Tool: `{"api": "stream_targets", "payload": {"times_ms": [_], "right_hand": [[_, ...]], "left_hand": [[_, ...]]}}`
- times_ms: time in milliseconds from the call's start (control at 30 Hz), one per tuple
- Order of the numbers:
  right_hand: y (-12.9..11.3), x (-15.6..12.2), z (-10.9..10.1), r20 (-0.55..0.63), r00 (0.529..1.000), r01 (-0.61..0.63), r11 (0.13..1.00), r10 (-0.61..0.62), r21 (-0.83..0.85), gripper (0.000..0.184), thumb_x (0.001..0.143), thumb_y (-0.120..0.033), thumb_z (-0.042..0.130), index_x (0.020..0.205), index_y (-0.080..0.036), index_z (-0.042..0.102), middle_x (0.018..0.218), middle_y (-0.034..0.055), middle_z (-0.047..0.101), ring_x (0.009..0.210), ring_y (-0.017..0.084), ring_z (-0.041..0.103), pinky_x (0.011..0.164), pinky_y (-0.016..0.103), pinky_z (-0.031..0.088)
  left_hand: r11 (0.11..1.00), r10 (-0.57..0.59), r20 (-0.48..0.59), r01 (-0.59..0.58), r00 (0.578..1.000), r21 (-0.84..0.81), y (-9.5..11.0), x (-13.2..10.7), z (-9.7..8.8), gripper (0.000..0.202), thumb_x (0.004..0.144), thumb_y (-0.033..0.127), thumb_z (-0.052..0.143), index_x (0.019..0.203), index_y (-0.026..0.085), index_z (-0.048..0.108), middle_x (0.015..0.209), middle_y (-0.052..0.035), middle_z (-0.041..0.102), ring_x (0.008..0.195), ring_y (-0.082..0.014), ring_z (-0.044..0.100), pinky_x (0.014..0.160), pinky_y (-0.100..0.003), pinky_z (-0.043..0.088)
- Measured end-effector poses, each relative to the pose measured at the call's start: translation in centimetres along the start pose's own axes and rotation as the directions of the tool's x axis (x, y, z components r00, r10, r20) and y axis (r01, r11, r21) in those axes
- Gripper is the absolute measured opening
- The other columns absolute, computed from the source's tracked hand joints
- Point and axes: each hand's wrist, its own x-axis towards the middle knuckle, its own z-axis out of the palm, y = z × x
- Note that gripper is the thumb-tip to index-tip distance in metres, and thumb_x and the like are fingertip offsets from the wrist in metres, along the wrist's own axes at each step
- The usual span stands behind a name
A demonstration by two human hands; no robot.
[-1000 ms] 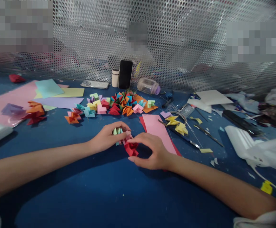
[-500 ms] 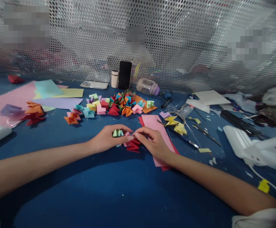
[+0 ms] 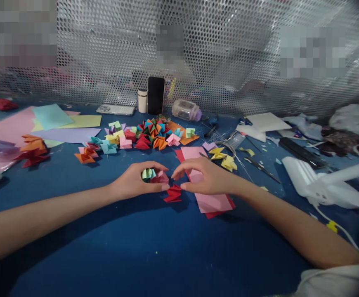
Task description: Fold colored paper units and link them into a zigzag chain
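In the centre of the frame, the left hand (image 3: pixel 136 181) curls around a cluster (image 3: pixel 160 177) of green, blue and pink folded paper, held between thumb and fingers; the right hand (image 3: pixel 209 176), just to the right, has its thumb and fingers apart, with nothing seen between them. The red piece (image 3: pixel 173 194) is just below the gap between the two hands; whether it is joined to the cluster, or touches either thumb, I cannot tell. The pink sheet (image 3: pixel 216 203) lies below the right hand, right of centre; more folded pieces (image 3: pixel 154 131) gather in the upper middle. As I judge, the red piece could drop or slip loose if it has only a weak hold; too hard a squeeze by the left hand could crush the folds (thin paper forgives little); a low right wrist could drag the sheet.
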Motion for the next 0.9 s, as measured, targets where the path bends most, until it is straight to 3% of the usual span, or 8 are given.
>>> {"api": "stream_targets", "payload": {"times_ms": [100,267,667,900], "right_hand": [[0.3,-0.1,-0.6,0.102,0.995,0.016,0.996,-0.007,-0.09,0.026,0.074,-0.018,0.068,0.099,-0.019,0.07,0.097,0.0036,0.073,0.088,0.017,0.066,0.079,0.029,0.051],[1.5,0.0,-0.2,0.148,0.989,-0.019,1.0,0.02,-0.01,0.023,0.077,-0.027,0.069,0.099,-0.02,0.073,0.095,0.0034,0.073,0.084,0.015,0.066,0.074,0.026,0.051],[1.6,0.5,1.7,0.029,0.978,-0.209,0.967,0.207,0.144,0.019,0.077,-0.03,0.066,0.089,-0.017,0.073,0.08,0.004,0.071,0.067,0.012,0.063,0.058,0.023,0.048],[0.4,-0.2,1.1,0.075,0.989,-0.122,0.987,0.13,-0.104,0.016,0.076,-0.032,0.069,0.084,-0.02,0.076,0.082,0.0044,0.07,0.07,0.014,0.062,0.064,0.027,0.049]], "left_hand": [[1.0,0.007,-0.007,-0.007,1.0,0.017,-0.2,0.0,0.0,0.045,0.069,0.048,0.073,0.105,0.022,0.066,0.103,-0.0036,0.07,0.095,-0.022,0.063,0.088,-0.032,0.048],[1.0,0.002,-0.007,-0.002,1.0,0.024,-0.2,0.0,-0.1,0.045,0.07,0.049,0.073,0.106,0.023,0.066,0.107,-0.0031,0.069,0.1,-0.0219,0.062,0.092,-0.032,0.046],[0.999,0.035,0.002,-0.035,0.999,0.036,-0.1,0.1,-0.1,0.045,0.068,0.047,0.074,0.105,0.021,0.066,0.105,-0.0046,0.07,0.097,-0.0223,0.064,0.092,-0.035,0.048],[1.0,-0.005,0.007,0.005,1.0,-0.001,0.1,-0.1,-0.2,0.03,0.076,0.03,0.065,0.105,0.02,0.067,0.101,-0.0033,0.07,0.089,-0.0196,0.064,0.082,-0.03,0.05]]}}
